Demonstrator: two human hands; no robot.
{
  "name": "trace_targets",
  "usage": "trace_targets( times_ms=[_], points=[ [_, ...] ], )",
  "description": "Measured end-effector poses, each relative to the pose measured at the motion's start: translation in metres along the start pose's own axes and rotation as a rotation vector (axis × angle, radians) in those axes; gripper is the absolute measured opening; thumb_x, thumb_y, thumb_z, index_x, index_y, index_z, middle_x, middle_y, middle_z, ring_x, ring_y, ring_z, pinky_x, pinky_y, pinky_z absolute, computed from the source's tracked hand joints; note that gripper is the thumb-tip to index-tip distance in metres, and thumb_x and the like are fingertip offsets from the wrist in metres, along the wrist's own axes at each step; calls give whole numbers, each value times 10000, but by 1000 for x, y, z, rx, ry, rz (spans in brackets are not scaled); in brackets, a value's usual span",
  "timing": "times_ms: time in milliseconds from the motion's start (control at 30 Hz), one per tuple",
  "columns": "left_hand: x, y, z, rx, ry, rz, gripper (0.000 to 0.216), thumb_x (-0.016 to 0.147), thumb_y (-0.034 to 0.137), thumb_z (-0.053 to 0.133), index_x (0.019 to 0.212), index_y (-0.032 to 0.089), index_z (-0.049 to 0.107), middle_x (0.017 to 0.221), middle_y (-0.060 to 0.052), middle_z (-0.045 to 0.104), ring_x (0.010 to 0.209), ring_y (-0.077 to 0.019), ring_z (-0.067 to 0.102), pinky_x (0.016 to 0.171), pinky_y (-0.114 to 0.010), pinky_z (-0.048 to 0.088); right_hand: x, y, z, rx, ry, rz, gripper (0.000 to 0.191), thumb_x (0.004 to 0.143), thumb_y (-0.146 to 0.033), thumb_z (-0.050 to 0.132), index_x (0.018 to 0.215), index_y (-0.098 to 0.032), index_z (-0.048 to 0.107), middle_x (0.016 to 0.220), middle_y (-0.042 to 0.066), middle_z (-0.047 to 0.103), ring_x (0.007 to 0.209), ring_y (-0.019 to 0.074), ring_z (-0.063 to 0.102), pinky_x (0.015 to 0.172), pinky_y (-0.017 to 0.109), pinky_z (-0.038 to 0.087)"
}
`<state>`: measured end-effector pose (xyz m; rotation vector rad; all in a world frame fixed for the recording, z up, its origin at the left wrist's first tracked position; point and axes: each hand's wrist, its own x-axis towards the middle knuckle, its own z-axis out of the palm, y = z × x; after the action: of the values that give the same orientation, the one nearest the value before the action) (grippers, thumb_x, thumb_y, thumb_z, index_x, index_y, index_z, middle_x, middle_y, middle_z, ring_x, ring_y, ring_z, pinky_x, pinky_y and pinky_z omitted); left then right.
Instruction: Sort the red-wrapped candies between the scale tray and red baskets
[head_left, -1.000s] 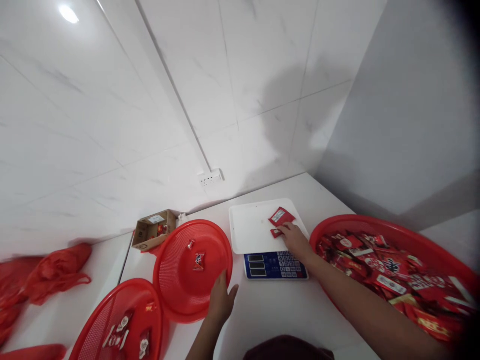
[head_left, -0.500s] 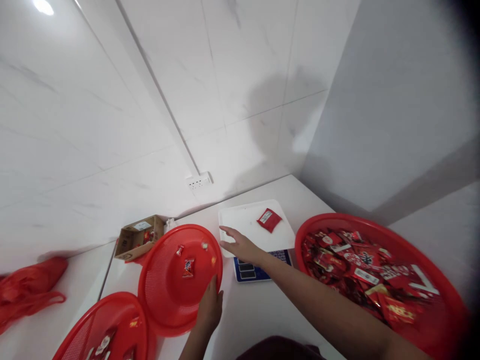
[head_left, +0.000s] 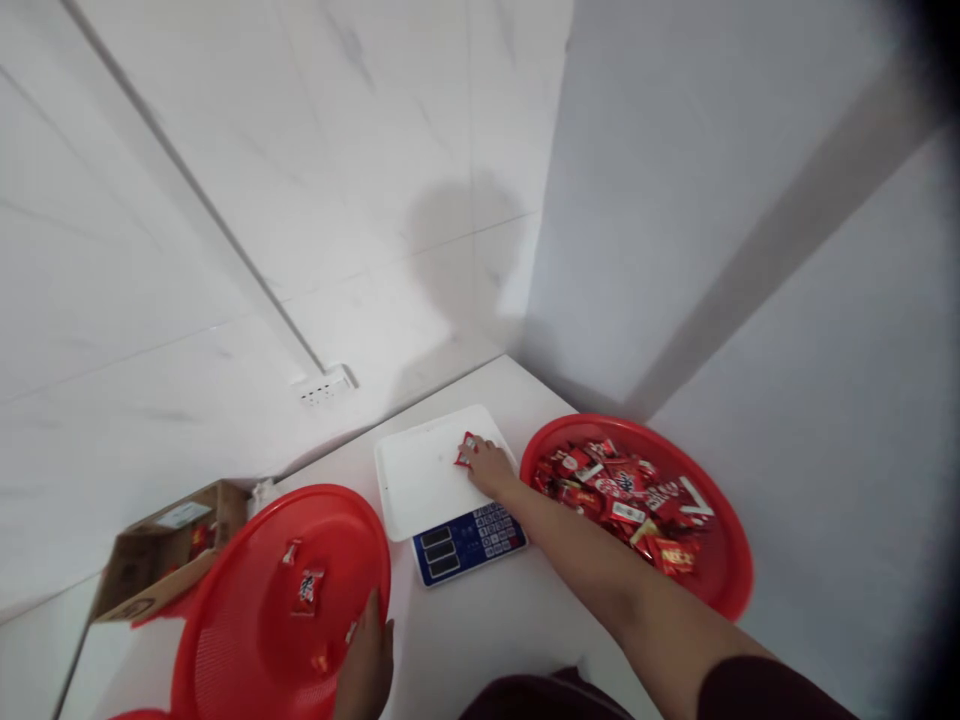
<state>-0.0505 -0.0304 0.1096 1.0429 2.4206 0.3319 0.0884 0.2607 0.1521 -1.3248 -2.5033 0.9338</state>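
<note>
My right hand (head_left: 489,468) is over the white pan (head_left: 420,480) of a digital weighing scale, its fingers closed on a small red packet (head_left: 465,450) near the pan's right side. Part of the packet is hidden under the fingers. Below the pan shows the scale's blue keypad panel (head_left: 469,545) with dark displays. My left hand (head_left: 365,662) grips the right rim of a round red plastic basket (head_left: 251,600), thumb outside. In that basket lie a few small wrapped pieces, among them a red sachet (head_left: 306,593).
A larger red basket (head_left: 731,580) heaped with red packets stands right of the scale, beside the grey wall. An open cardboard box (head_left: 142,560) is at the left, behind the near basket. A wall socket (head_left: 324,386) sits above the table (head_left: 457,640).
My right hand has moved from the pan's left edge to the red packet and taken hold of it. My left hand stays on the basket rim. The view has turned right.
</note>
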Motion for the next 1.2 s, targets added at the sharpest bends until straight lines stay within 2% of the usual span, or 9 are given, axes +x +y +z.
trace_targets(
  times_ms=[200,300,367,533,733,833,967,1100,1200],
  points=[
    [7,-1,4,53,4,35,497,830,259,269,1252,20,377,1229,-225,538,1152,-283,505,969,-384,382,-30,-74,17,268,-33,-135,493,872,-306,426,1345,-293,286,1213,27,557,989,159,569,807,306,465],
    [10,-4,7,50,41,92,508,822,275,264,1243,17,383,1236,-230,531,1141,-306,510,963,-404,390,-49,-107,16,510,-185,-486,692,820,-464,492,1393,-344,123,1420,32,339,1198,178,436,879,314,437],
    [12,-6,8,22,60,104,522,812,306,283,1249,38,381,1223,-214,547,1136,-322,510,956,-426,397,-56,-104,9,566,-169,-555,770,774,-499,537,1399,-319,126,1468,52,229,1302,208,286,972,367,369],
    [11,-6,6,-3,28,68,550,815,345,275,1253,29,379,1215,-227,544,1129,-336,511,946,-439,397,-59,-7,-16,247,273,-25,515,847,-367,429,1333,-236,318,1369,58,393,1235,157,373,1012,325,334],
    [10,-1,1,40,16,53,544,833,334,261,1265,24,372,1191,-215,560,1117,-305,526,941,-388,410,-105,117,-16,82,184,191,508,705,-184,553,1210,-163,507,1332,140,431,1254,295,331,1031,476,235],
    [9,3,-2,37,-4,34,537,828,319,275,1267,25,368,1201,-212,555,1130,-295,518,942,-379,408,-124,138,-6,-101,42,209,623,660,-171,598,1263,-255,463,1402,107,358,1305,342,212,1018,578,113],
    [8,7,-4,36,-2,10,529,826,299,289,1268,18,362,1235,-229,527,1152,-317,496,950,-422,390,-126,144,1,-235,-44,238,741,656,-151,607,1340,-282,355,1372,139,392,1294,396,174,979,612,112],
    [11,3,-1,27,18,22,545,814,300,329,1269,1,360,1231,-251,524,1144,-336,499,933,-423,405,-119,148,-5,-115,18,235,525,754,-122,468,1265,-242,477,1208,171,535,1235,376,286,957,567,200],
    [15,-5,2,39,10,36,567,812,338,335,1282,20,344,1258,-235,506,1144,-320,503,933,-413,408,-114,154,-16,59,69,240,352,752,-111,446,1027,-201,646,1044,143,615,1098,306,452,927,447,311]
  ],
)
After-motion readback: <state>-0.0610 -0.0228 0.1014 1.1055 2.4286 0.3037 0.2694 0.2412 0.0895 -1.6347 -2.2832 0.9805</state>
